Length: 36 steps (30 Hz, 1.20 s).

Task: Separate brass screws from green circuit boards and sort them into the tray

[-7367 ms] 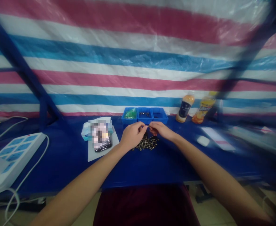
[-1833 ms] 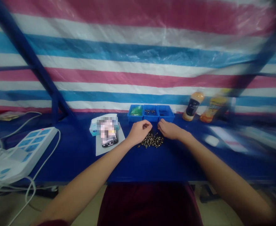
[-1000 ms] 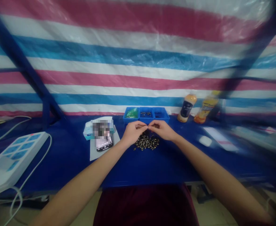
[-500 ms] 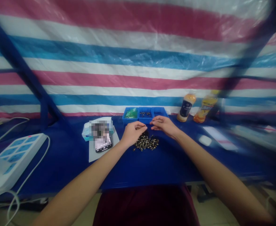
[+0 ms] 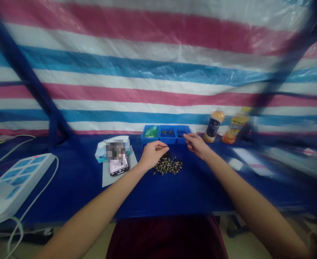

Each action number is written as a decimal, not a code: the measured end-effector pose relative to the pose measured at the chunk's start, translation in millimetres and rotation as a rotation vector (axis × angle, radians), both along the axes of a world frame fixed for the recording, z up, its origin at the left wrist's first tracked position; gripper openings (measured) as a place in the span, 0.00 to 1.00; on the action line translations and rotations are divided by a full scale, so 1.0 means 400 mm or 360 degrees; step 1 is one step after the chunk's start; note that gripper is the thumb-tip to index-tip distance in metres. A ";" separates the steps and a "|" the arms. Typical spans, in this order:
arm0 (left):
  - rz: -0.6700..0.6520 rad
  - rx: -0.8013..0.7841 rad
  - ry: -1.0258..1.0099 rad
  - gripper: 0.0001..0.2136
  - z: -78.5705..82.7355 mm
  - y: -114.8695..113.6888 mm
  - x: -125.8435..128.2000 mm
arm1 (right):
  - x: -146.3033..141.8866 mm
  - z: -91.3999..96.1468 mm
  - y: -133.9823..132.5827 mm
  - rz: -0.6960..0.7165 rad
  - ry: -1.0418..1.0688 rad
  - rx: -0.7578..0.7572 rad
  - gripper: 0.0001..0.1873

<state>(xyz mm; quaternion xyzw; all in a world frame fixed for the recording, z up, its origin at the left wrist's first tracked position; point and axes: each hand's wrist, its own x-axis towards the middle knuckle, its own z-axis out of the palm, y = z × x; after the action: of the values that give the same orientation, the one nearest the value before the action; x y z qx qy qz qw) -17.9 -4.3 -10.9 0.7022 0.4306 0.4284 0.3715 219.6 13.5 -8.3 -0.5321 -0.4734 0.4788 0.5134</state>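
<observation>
A heap of small dark and brass-coloured metal parts (image 5: 168,166) lies on the blue table (image 5: 174,190). My left hand (image 5: 153,154) rests just left of the heap, fingers curled together in a pinch; what they hold is too small to see. My right hand (image 5: 196,144) is stretched toward the right-hand bin of a row of three small blue bins (image 5: 166,133) at the back, thumb and forefinger pinched on something tiny. The left bin holds green pieces, the middle one small dark parts.
A phone (image 5: 117,166) lies on a white sheet left of the heap, with a tissue pack behind it. Two bottles (image 5: 214,126) stand at the back right. A white power strip (image 5: 9,181) with cables sits far left. A striped tarp hangs behind.
My hands had met above the heap, fingertips together. They have parted: the right hand has moved back and right to the bins while the left stays beside the heap.
</observation>
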 end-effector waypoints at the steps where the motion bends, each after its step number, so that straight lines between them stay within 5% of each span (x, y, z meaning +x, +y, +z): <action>1: -0.0004 0.0003 0.0003 0.10 -0.001 0.001 0.000 | -0.003 0.002 -0.004 0.0026 -0.0024 -0.0008 0.19; 7: -0.0072 0.0042 -0.0023 0.09 -0.003 -0.001 0.000 | -0.040 0.017 -0.043 0.0523 -0.0248 -0.0017 0.17; 11: -0.0142 0.0065 -0.0028 0.08 -0.001 -0.007 0.000 | -0.071 0.021 -0.063 0.0873 -0.0496 0.0189 0.17; 19: -0.0079 0.0044 0.0048 0.08 -0.002 -0.007 0.000 | -0.082 0.023 -0.062 0.0708 -0.0354 0.0221 0.13; 25: -0.0049 0.0008 0.0112 0.09 0.008 -0.014 -0.001 | -0.067 0.016 -0.042 0.0449 -0.0016 -0.0026 0.16; 36: -0.0032 0.0037 0.0124 0.11 0.008 -0.013 0.001 | -0.031 0.031 -0.034 0.0221 0.0042 -0.0212 0.19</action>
<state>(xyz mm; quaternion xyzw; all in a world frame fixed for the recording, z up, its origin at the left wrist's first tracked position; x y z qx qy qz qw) -17.6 -9.6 -7.9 0.7270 0.4325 0.4019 0.3504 207.1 -0.3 4.2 -0.5244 -0.4695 0.5506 0.4488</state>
